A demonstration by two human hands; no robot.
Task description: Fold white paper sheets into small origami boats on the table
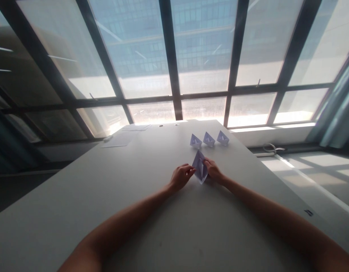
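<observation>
A folded paper boat (pixel 200 168) is held between my two hands above the white table (pixel 151 219), its long hollow turned up toward me. My right hand (pixel 213 170) grips its right side, the thumb near the inner fold. On the other side, the curled fingers of my left hand (pixel 182 176) pinch the left edge. Three finished-looking paper boats stand in a row just beyond: a left one (pixel 196 141), a middle one (pixel 208 140) and a right one (pixel 222 138). Each has a pointed peak in its middle.
Flat white paper sheets (pixel 117 141) lie at the table's far left, with more sheets (pixel 137 127) behind them. A small dark mark (pixel 308 213) sits near the right edge. Tall framed windows (pixel 204 45) rise behind the table, and a looped cable (pixel 272 148) lies beyond its right side.
</observation>
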